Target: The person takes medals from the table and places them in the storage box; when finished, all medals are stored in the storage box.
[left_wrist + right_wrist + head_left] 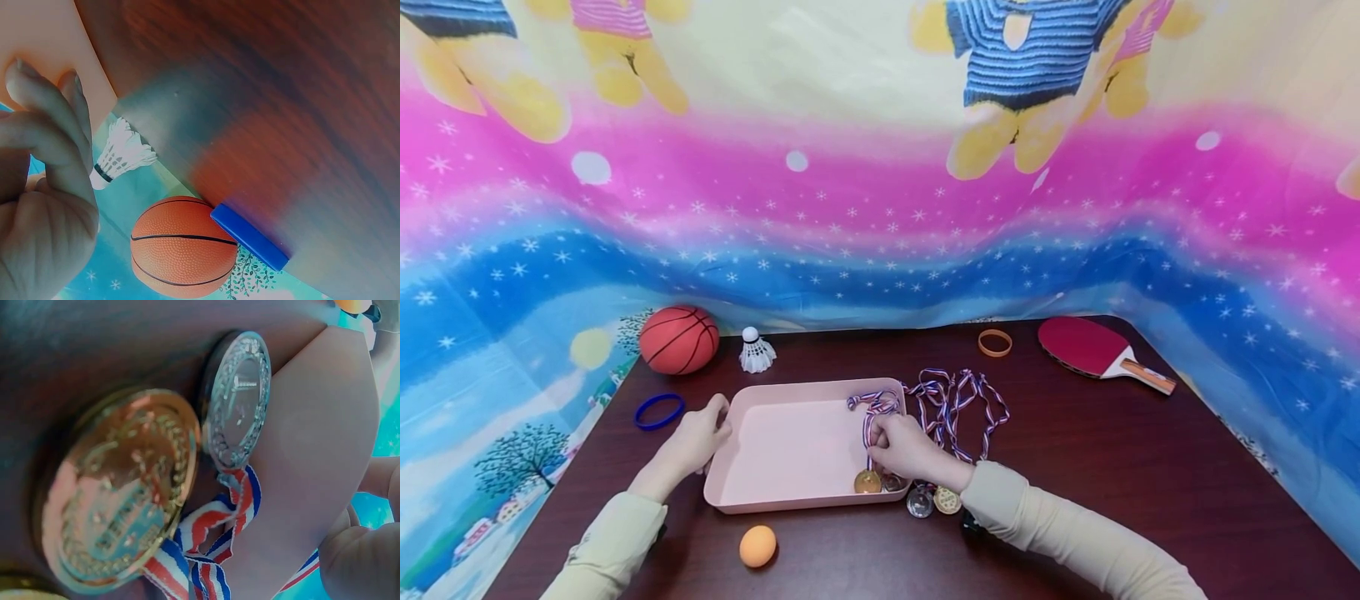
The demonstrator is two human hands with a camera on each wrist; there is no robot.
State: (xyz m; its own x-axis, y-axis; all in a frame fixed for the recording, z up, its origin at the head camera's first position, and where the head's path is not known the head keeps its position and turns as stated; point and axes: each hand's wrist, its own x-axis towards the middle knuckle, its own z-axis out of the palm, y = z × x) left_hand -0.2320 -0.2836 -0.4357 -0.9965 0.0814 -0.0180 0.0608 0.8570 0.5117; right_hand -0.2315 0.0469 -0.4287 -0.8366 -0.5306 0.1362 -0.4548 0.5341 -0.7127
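Observation:
A pink tray (pixel 797 505) lies on the table, and my left hand (pixel 696 437) grips its left rim with curled fingers. In the left wrist view, my left fingers (pixel 44 100) cross in front of the tray's edge. Over the tray's right end, my right hand (pixel 906 450) pinches the striped ribbon (pixel 868 429) of a gold medal (pixel 867 482). Another medal (pixel 891 482) sits beside it, partly hidden by the hand. Outside the tray's right wall lie a silver medal (pixel 919 502) and a gold-coloured medal (pixel 947 500), their ribbons (pixel 955 408) stretching behind my right wrist.
Behind the tray stand a small basketball (pixel 679 340) and a shuttlecock (pixel 756 350). A blue wristband (pixel 659 412) lies left of my left hand. An orange ball (pixel 757 546) is in front. An orange wristband (pixel 995 342) and a red table tennis bat (pixel 1084 346) lie at the back right.

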